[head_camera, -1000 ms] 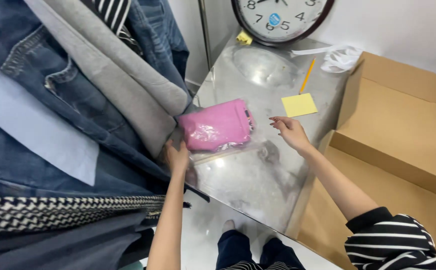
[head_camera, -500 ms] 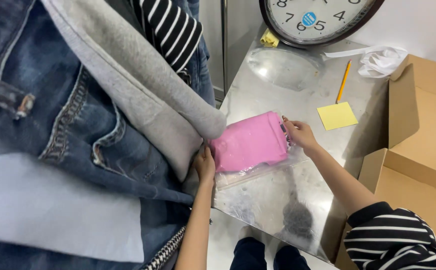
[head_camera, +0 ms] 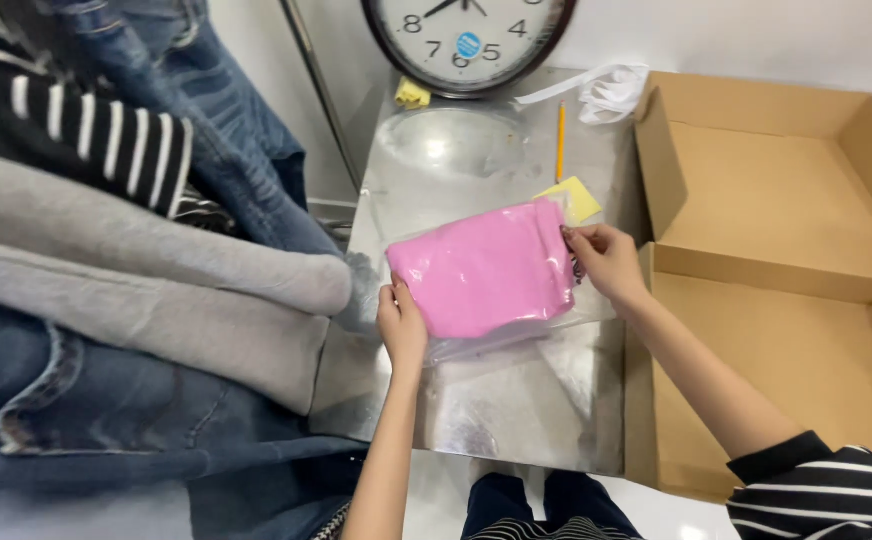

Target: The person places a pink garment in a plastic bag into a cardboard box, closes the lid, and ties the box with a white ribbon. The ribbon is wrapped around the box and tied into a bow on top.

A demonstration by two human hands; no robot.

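Head view, one moment. A folded pink cloth (head_camera: 484, 268) sits inside a clear plastic bag (head_camera: 516, 335) that lies flat on a shiny metal table (head_camera: 516, 420), roughly at the table's middle.

Left hand (head_camera: 402, 325): at the bag's near-left edge. Fingers curled, thumb up against the pink cloth's left side; the hand pinches the bag edge between thumb and fingers. Grip closed on the bag, not clenched hard.

Right hand (head_camera: 606, 262): at the bag's right end, where the clear plastic runs past the cloth. Fingertips bent inward and pressed to the bag's mouth; thumb and forefinger nip the plastic there. Whether they grasp only the plastic or the cloth's corner as well, I cannot tell.

Bag's lower margin is empty plastic, lying slack on the metal between the two forearms.

Surroundings: yellow paper note (head_camera: 576, 197) just behind the bag, partly under its far corner. Pencil (head_camera: 560, 140) farther back. Round wall clock (head_camera: 468, 40) stands at the table's back edge. Open cardboard box (head_camera: 786, 200) touches the table's right side. Hanging clothes (head_camera: 136, 300), jeans and grey cloth, crowd the left.
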